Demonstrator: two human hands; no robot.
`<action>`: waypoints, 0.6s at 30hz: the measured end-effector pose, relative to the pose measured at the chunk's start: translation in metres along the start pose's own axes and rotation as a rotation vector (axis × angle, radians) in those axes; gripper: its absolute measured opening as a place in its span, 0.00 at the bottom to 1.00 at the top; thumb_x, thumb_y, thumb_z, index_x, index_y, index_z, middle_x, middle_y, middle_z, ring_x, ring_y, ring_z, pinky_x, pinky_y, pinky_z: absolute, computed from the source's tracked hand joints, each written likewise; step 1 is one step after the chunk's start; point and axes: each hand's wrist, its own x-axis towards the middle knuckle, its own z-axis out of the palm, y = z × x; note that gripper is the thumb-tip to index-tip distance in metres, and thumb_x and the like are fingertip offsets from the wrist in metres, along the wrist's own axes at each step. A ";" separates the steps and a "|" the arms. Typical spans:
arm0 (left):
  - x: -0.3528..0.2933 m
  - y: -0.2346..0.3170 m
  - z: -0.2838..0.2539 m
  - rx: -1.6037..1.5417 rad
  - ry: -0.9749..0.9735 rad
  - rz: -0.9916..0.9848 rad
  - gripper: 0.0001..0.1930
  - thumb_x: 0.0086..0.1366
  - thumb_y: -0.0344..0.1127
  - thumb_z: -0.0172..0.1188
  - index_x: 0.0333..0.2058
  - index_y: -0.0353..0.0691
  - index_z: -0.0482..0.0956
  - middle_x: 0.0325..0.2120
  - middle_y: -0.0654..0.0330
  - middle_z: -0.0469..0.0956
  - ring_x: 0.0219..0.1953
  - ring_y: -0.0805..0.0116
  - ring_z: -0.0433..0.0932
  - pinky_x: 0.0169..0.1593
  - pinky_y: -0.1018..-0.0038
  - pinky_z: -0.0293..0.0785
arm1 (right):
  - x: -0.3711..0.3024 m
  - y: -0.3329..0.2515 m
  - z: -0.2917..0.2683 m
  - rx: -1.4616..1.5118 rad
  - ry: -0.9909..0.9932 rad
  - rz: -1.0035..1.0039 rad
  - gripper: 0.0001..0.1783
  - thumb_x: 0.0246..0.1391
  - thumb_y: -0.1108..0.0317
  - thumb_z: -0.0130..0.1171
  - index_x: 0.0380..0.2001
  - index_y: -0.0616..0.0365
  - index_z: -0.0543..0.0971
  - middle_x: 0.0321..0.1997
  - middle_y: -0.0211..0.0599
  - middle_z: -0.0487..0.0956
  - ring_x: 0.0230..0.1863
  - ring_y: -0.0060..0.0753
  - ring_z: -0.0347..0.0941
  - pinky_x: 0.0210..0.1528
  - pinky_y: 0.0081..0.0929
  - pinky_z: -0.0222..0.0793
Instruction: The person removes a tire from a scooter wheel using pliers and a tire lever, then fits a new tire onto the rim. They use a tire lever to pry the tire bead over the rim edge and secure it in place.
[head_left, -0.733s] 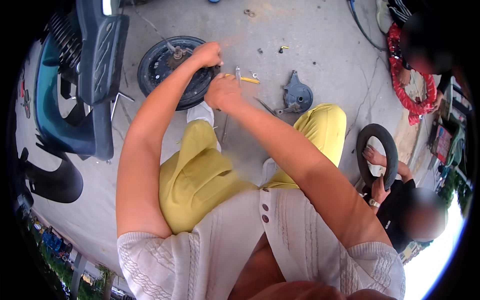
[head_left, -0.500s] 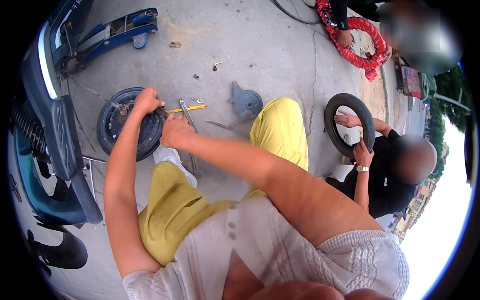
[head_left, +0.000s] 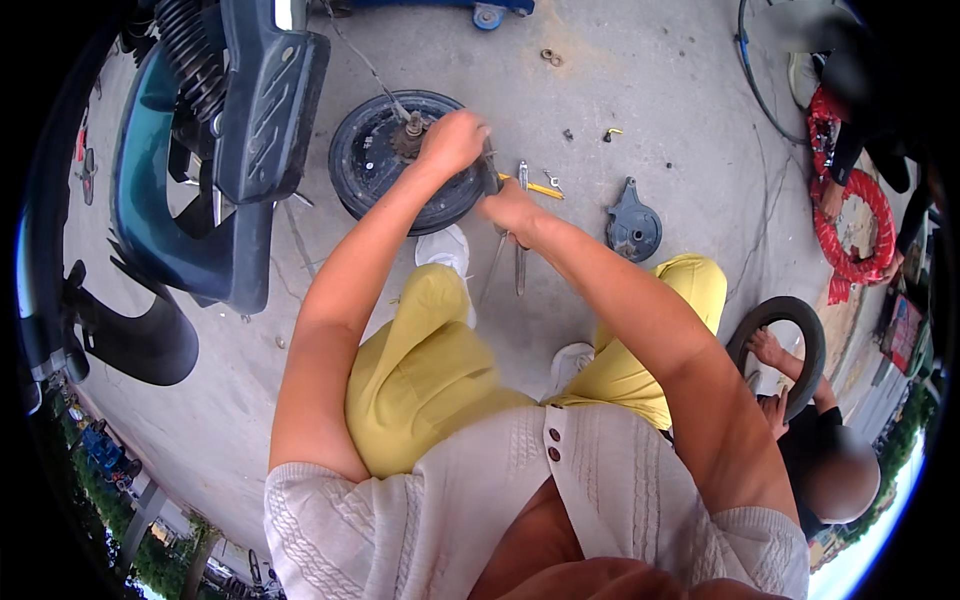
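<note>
A black wheel rim (head_left: 350,165) without a tyre lies flat on the ground, a geared hub in its middle. My left hand (head_left: 455,142) is closed over the rim's right side; what its fingers grip is hidden. My right hand (head_left: 512,212) is closed at the rim's edge, on the lower end of a dark metal piece (head_left: 490,175) that stands between both hands. A thin rod shows below my right hand; I cannot tell whether it is held. Just right of this hand lie a steel wrench (head_left: 521,255) and a yellow-handled tool (head_left: 545,190).
A teal and black scooter body (head_left: 160,230) stands at the left, a blue floor jack (head_left: 487,15) at the top. On the concrete lie a grey brake plate (head_left: 640,225) and small nuts (head_left: 551,58). At the right, one person holds a tyre (head_left: 812,345), another a red-wrapped ring (head_left: 880,215).
My view has swung, so the rim, tools and other people appear further right and more of the scooter shows. Both my hands remain at the rim; the dark piece between them is now more visible.
</note>
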 end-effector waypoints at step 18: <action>-0.102 0.016 0.018 0.404 0.098 0.053 0.39 0.43 0.34 0.68 0.57 0.29 0.67 0.61 0.47 0.63 0.66 0.56 0.58 0.68 0.61 0.50 | -0.014 0.006 -0.033 0.442 -0.218 0.027 0.13 0.43 0.73 0.55 0.34 0.54 0.67 0.28 0.30 0.67 0.23 0.20 0.62 0.18 0.22 0.61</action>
